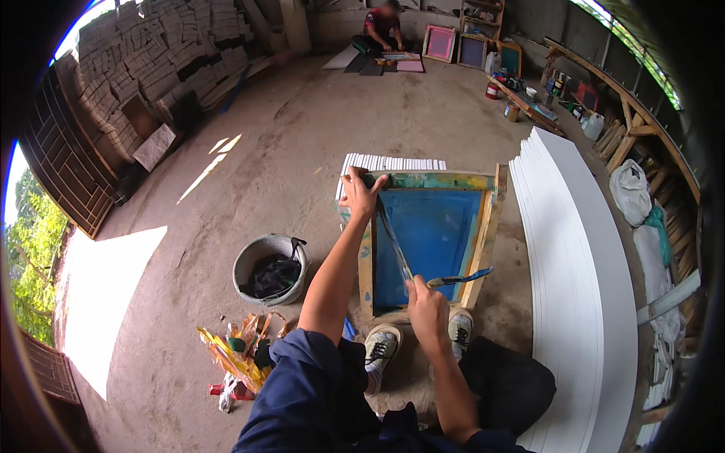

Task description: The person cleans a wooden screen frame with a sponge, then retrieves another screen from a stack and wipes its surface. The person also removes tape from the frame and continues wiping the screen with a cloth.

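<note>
A wooden printing frame [491, 226] with a blue-inked mesh [438, 234] lies on the floor in front of me. A long thin squeegee [393, 241] runs diagonally across the left of the mesh. My left hand [359, 192] sits at the frame's far left corner, gripping the squeegee's far end. My right hand [427, 309] is closed on its near end at the frame's front edge. It also holds a small ink-smeared spatula [461, 278] that points right. My shoes [381, 347] rest just below the frame.
A tall stack of white sheets [581, 272] lies on the right. White strips [393, 162] show beyond the frame. A grey bucket [264, 253] with black cloth and coloured plastic bags [238, 355] are on my left. Another person [381, 26] works far back.
</note>
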The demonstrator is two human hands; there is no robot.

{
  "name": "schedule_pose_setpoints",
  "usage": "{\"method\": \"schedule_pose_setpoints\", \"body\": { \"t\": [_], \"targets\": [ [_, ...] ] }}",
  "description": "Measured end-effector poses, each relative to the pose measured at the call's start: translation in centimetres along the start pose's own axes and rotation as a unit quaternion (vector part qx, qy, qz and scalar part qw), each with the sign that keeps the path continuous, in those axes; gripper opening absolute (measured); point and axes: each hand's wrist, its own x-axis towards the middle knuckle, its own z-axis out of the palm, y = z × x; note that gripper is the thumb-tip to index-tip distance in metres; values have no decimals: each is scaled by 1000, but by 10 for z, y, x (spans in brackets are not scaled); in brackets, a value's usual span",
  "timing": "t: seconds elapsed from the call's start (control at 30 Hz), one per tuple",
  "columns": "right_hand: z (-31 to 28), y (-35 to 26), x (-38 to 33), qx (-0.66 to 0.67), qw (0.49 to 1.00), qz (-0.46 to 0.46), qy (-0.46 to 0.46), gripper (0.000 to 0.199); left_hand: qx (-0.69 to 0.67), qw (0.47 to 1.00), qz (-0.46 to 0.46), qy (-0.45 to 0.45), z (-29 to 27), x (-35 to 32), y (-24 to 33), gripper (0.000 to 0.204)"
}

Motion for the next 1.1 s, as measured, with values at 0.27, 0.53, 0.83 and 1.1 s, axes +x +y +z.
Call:
{"method": "schedule_pose_setpoints", "body": {
  "t": [0.27,0.53,0.83,1.1],
  "targets": [
    [-18,1,-6,5,1000,22,-1,19,-9,1000,5,-9,-1,7,-1,61],
    [-18,34,21,54,978,-20,202,10,-38,997,22,-68,-5,11,-10,63],
    [-12,27,96,479,832,75,269,29,-62,997,24,-39,-14,-1,0,55],
    [-10,27,132,633,758,157,-11,34,-28,997,-9,-66,-19,-7,5,65]
  ]
}}
